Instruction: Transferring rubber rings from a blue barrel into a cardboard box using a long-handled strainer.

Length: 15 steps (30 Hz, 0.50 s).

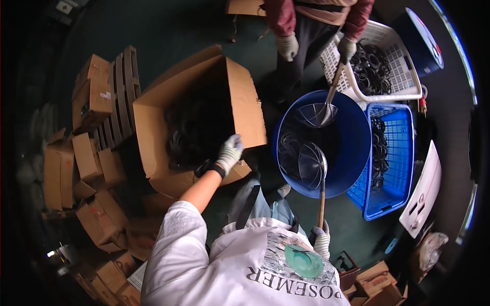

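Note:
My left hand [229,153], in a striped glove, is closed at the near edge of a large open cardboard box [247,104], beside its right flap. Dark rings [178,145] lie in the shadowed inside of that box. Low on the right, my gloved right hand [321,244] grips the wooden handle of a wire skimmer [312,166]. The skimmer's round mesh head rests inside a blue barrel [361,166], over black rings [290,148]. A second skimmer [317,115] reaches into the barrel from the far side, held by a co-worker's gloved hand [347,49].
The co-worker [316,30] stands beyond the barrel. A white basket [408,84] and a blue basket [403,153], both with black rings, stand to its right. Another blue drum [418,43] is behind. Cardboard boxes [99,217] and a wooden pallet [122,92] crowd the left.

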Tool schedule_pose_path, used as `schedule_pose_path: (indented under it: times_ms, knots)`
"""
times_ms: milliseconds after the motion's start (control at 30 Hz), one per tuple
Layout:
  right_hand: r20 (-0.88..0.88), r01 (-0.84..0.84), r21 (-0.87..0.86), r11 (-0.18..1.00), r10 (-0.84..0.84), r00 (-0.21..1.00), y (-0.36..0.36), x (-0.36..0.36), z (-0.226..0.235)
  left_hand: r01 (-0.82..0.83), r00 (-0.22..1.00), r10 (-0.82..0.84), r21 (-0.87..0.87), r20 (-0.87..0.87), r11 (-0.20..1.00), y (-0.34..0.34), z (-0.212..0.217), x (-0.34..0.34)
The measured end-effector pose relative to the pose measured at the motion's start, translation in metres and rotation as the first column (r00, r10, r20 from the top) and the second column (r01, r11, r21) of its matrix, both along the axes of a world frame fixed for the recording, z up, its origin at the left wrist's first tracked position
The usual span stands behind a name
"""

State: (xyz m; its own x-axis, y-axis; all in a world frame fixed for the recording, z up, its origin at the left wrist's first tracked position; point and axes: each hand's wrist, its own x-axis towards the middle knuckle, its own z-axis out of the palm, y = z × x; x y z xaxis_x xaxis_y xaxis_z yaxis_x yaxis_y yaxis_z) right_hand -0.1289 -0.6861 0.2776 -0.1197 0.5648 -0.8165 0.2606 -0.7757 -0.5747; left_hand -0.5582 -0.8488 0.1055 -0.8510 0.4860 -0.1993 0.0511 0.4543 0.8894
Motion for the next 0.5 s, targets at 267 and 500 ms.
schedule_pose_path:
  times_ms: [267, 500]
  knots:
    - [0.192, -0.215, -0.141, 0.966, 0.24, 0.952, 0.06, -0.057, -0.076, 0.137, 0.977, 0.024, -0.707, 0.213, 0.694, -0.076, -0.007, -0.065]
    - [0.309, -0.133, -0.215, 0.967, 0.197, 0.931, 0.07, -0.111, -0.063, 0.491, 0.833, -0.447, -0.809, 0.327, 0.323, -0.031, -0.044, -0.07]
